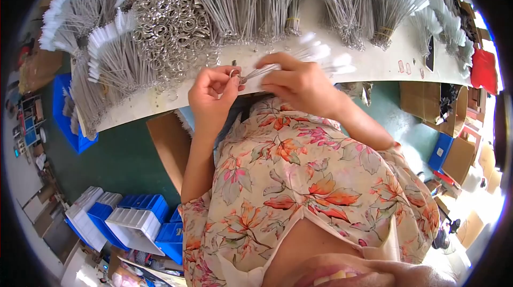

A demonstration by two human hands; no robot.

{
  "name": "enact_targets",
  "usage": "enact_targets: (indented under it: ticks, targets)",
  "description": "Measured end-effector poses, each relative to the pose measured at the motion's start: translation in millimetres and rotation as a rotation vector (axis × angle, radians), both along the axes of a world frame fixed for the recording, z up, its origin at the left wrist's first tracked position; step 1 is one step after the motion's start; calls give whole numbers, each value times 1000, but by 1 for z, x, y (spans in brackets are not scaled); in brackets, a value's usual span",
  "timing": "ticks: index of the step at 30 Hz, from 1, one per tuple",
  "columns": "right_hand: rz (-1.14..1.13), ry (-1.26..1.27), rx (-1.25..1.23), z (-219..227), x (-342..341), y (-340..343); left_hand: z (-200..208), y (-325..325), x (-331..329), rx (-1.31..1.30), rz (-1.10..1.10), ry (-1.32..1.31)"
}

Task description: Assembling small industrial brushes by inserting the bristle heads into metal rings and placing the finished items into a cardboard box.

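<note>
My left hand [212,92] pinches a metal split ring [234,73] between thumb and fingers, just over the table's near edge. Looped ends of several thin wire brushes meet at this ring; whether they are all threaded on it I cannot tell. The brushes' white bristle heads [341,64] point away to the right, past my right hand. My right hand [302,81] is slightly blurred, its curled fingers around the wire stems close to the ring. Part of the stems is hidden behind that hand.
On the white table [374,68], a heap of split rings [171,25] lies between bundles of wire brushes [243,6]. More bundles [393,4] stand at the right. A dark flat object [430,54] rests near the right end. Blue and white crates [133,220] and cardboard boxes [419,100] sit below.
</note>
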State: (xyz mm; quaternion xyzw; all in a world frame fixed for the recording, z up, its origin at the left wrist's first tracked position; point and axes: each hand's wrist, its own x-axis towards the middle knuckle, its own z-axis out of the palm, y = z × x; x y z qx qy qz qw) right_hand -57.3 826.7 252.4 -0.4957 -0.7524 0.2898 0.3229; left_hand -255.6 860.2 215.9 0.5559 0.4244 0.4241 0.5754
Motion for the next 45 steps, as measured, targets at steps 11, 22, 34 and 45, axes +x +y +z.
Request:
enact_targets:
  ticks: [11, 22, 34, 45]
  targets:
    - [202, 484, -459, 27, -17, 30, 62, 31, -27, 289, -262, 5]
    - [33, 947, -705, 49, -5, 33, 83, 21, 0, 502, -35, -67]
    - [90, 756, -368, 63, -26, 47, 95, 35, -8, 670, -16, 67]
    - [93, 823, -535, 67, -21, 48, 103, 55, -23, 762, -244, 402]
